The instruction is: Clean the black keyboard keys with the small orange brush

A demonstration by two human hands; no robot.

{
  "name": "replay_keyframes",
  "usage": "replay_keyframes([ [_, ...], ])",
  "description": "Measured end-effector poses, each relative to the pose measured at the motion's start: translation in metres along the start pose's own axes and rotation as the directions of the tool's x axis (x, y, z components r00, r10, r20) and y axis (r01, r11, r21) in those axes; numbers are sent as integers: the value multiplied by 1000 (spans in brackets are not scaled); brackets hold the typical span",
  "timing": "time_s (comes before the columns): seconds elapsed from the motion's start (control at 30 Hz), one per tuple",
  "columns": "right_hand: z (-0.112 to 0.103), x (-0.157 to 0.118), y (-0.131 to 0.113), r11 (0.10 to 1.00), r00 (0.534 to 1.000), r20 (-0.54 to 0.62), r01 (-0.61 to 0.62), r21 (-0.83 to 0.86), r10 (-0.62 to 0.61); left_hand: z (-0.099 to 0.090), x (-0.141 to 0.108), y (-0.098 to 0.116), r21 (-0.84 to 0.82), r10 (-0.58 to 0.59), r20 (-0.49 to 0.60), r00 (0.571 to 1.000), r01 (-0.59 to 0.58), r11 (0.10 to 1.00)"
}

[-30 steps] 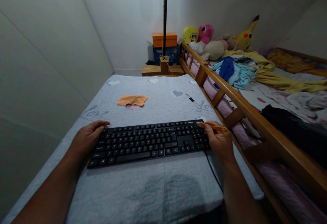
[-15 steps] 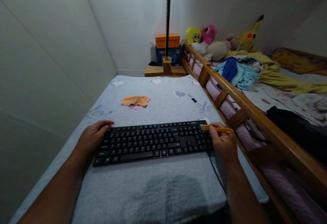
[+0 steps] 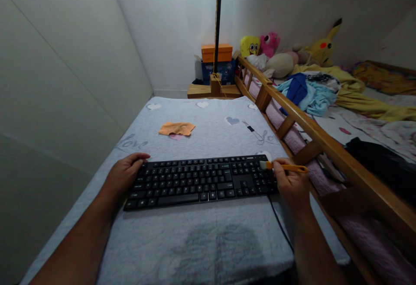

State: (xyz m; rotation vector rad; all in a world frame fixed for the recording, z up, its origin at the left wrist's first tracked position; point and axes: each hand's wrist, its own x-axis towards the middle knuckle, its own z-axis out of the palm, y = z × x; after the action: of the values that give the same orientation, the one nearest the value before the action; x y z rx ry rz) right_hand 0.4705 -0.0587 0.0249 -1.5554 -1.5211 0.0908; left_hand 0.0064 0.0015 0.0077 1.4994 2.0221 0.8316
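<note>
A black computer keyboard (image 3: 201,181) lies across the light blue bedcover, its cable running off at the lower right. My left hand (image 3: 125,172) grips the keyboard's left end, thumb along the upper corner; some of its fingers are hidden. Between the thumb and fingers of my right hand (image 3: 290,183) is a small brush (image 3: 292,168) with an orange handle. Its pale bristles point left and lie over the keys at the upper right, by the number pad. Beyond the keyboard are an orange cloth (image 3: 177,128) and a thin tool with a black middle (image 3: 250,128).
A wooden bed rail (image 3: 292,111) runs along the right side, with clothes (image 3: 308,92) and plush toys (image 3: 282,62) past it. At the far end stand an orange box (image 3: 216,53) and a dark upright pole (image 3: 218,25). A pale wall (image 3: 65,81) rises on the left.
The whole view has shifted slightly, so things appear a little farther right. The brush stays over the keyboard's upper right keys, with slightly more of its bristle end showing. My left hand keeps its hold.
</note>
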Motion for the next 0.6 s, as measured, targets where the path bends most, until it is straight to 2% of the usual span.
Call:
replay_keyframes([
  [0.07,3,1,1,1000,1000,5,3,0,-3,0,0,-1,4,3,-3,1000,-3,1000],
  [0.17,3,1,3,1000,997,76,-1,-17,3,1,0,-1,-2,-2,3,1000,2,1000],
  [0.6,-25,-10,-3,996,969,246,-15,-92,37,2,2,-6,28,-29,38,999,27,999],
])
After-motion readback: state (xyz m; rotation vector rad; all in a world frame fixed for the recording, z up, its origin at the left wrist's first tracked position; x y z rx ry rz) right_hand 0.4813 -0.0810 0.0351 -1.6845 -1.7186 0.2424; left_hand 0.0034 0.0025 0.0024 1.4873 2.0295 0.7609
